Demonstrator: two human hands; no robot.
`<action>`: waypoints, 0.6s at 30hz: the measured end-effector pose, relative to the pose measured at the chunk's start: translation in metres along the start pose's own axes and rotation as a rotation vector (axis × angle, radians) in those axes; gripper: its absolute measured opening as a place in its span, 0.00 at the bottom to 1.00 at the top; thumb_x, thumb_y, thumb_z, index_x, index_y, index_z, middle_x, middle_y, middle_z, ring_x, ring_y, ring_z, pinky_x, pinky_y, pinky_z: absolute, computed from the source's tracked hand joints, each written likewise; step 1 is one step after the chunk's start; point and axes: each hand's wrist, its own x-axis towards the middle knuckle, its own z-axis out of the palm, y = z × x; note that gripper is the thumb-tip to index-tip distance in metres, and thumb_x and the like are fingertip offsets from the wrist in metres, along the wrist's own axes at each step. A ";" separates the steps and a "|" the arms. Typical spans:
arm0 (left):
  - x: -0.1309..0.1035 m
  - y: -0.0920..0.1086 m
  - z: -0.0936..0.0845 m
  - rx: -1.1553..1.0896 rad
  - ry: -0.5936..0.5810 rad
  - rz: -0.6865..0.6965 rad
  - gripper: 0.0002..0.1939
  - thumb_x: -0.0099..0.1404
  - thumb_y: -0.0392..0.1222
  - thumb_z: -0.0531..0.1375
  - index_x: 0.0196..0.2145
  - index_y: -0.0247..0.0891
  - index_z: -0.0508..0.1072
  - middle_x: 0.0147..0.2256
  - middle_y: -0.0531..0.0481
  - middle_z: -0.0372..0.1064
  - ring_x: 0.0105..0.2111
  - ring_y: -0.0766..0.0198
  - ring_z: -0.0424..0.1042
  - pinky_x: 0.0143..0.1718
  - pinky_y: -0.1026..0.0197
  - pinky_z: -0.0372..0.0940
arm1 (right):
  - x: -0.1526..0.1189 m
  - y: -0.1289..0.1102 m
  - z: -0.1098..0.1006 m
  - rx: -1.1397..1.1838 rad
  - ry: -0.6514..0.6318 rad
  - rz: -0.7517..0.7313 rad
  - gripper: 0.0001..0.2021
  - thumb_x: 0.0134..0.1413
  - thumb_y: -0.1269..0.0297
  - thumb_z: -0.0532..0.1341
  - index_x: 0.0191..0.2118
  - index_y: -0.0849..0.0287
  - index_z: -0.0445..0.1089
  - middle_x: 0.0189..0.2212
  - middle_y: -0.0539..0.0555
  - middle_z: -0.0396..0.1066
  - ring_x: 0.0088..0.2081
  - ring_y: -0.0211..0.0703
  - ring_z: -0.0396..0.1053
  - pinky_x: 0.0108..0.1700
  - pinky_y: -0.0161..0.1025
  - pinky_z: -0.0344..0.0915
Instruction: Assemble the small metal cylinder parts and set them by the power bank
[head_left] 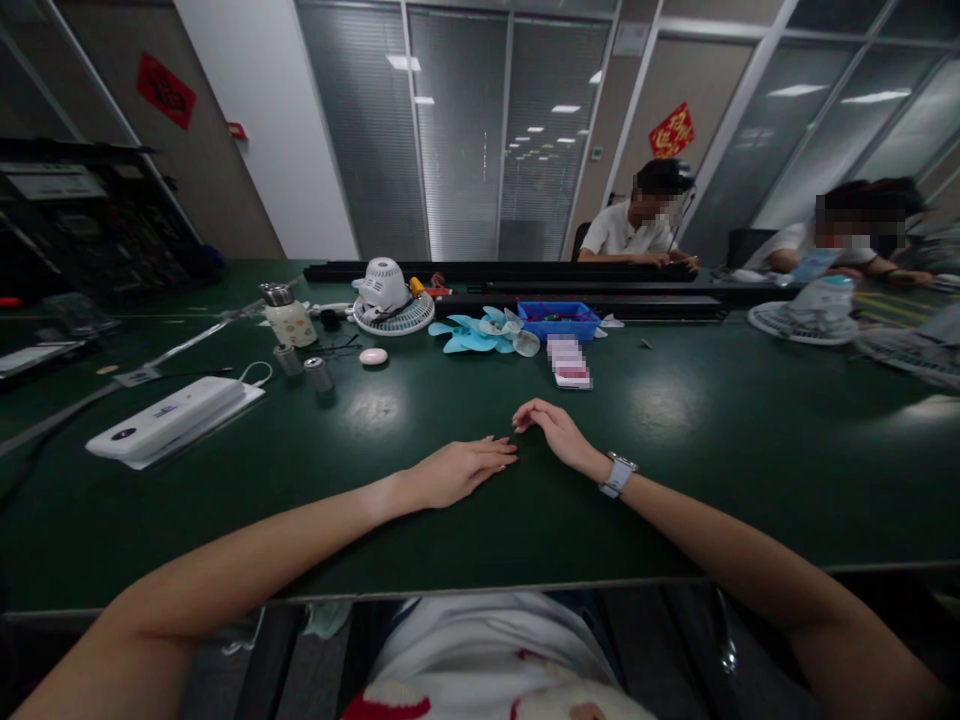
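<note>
Currently, the palm-down left hand (461,473) and loosely curled right hand (561,434) rest unladen on the smooth dark-green worktop (525,540), probably for support. Just beyond lies a pink-and-white rectangular object (568,360), near a blue plastic tray (562,330) that presumably keeps its small contents (559,318) together.

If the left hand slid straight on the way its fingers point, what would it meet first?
Most likely the right hand, towards its wrist: the left hand points across at it, with nothing visible between. Exact depth and height are hard to judge, so it might just pass by.
</note>
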 end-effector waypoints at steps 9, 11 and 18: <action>-0.040 -0.073 -0.074 0.331 0.381 -0.344 0.17 0.67 0.33 0.50 0.48 0.36 0.75 0.47 0.45 0.73 0.46 0.59 0.72 0.51 0.57 0.63 | 0.000 0.001 -0.003 0.022 -0.025 0.047 0.12 0.63 0.65 0.49 0.38 0.62 0.68 0.36 0.54 0.70 0.34 0.39 0.71 0.42 0.40 0.66; -0.058 -0.085 -0.107 0.510 0.566 -0.509 0.17 0.69 0.35 0.49 0.48 0.33 0.74 0.48 0.44 0.72 0.47 0.57 0.71 0.51 0.58 0.61 | 0.000 0.001 -0.003 0.020 -0.022 0.047 0.12 0.63 0.66 0.49 0.38 0.62 0.68 0.36 0.54 0.70 0.34 0.38 0.71 0.41 0.40 0.66; -0.110 -0.122 -0.165 0.739 0.748 -0.887 0.15 0.68 0.40 0.53 0.46 0.32 0.75 0.42 0.45 0.75 0.43 0.57 0.72 0.44 0.62 0.61 | 0.001 0.003 -0.004 0.012 -0.023 0.066 0.12 0.63 0.66 0.49 0.39 0.62 0.69 0.36 0.54 0.70 0.33 0.38 0.71 0.41 0.40 0.66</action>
